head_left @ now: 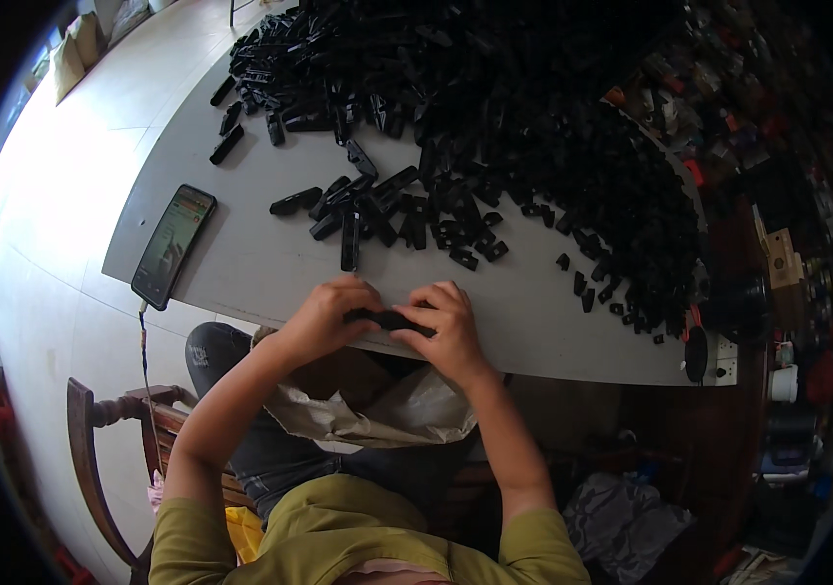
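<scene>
Both my hands meet at the near edge of the grey table (241, 258), closed on one black plastic part (389, 320). It is long and narrow and lies crosswise between them. My left hand (334, 314) grips its left end, and my right hand (443, 327) pinches its right end with thumb and fingers. Just beyond my hands lies a loose group of similar long black parts (350, 239). Smaller black pieces (582, 288) are scattered to the right of it. Under my hands an open pale sack (338, 419) rests at my lap.
A large heap of black parts (533, 107) covers the table's far side and right. A phone (173, 249) with a lit screen lies at the left edge, a cable hanging from it. A wooden chair (95, 419) stands at lower left. Shelves of goods (806, 244) line the right.
</scene>
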Action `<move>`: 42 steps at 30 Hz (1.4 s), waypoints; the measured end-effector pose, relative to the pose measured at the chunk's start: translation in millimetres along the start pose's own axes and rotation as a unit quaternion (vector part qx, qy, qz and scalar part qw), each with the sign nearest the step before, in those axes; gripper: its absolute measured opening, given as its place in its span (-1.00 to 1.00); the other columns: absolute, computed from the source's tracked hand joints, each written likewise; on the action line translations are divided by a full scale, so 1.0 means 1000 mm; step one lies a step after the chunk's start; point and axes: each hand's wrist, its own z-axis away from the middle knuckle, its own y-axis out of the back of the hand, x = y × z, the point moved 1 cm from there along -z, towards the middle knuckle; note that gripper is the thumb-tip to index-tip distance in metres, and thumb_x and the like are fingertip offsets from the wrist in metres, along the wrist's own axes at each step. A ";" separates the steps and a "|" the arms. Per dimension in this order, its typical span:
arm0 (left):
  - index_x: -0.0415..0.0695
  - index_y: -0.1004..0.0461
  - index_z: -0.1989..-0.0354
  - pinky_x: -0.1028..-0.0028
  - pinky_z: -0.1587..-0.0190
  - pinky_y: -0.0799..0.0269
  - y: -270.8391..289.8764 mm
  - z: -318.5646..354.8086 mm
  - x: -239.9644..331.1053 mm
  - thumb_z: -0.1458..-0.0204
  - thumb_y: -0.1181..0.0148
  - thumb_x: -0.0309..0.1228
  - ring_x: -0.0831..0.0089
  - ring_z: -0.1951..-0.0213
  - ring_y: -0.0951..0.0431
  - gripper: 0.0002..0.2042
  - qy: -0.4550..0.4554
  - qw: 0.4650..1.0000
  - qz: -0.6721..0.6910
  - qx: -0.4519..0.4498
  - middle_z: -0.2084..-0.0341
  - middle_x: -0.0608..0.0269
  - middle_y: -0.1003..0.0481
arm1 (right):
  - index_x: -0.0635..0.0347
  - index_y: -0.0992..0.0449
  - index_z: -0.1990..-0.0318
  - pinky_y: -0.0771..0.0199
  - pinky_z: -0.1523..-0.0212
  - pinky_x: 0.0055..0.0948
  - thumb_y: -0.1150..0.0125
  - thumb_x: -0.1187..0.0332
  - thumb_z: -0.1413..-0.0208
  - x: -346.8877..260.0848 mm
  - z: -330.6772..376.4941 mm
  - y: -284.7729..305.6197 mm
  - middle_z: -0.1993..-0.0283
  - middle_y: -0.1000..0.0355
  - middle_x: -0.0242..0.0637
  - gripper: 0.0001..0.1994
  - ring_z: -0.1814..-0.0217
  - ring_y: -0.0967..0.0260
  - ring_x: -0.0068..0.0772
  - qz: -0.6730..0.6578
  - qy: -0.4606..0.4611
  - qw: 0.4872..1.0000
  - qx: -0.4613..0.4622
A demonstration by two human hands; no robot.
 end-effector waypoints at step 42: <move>-0.12 -0.53 0.13 0.27 0.17 -0.40 0.031 -0.071 0.000 0.17 -0.29 -0.46 0.21 0.21 -0.45 -0.66 -0.050 0.919 -0.382 0.086 0.39 0.16 -0.41 | 0.16 -0.53 0.15 -0.47 0.23 -0.24 -0.36 0.36 0.06 0.025 -0.063 -0.013 0.18 -0.39 -0.25 -0.72 0.17 -0.45 -0.13 0.178 -0.132 0.968 0.115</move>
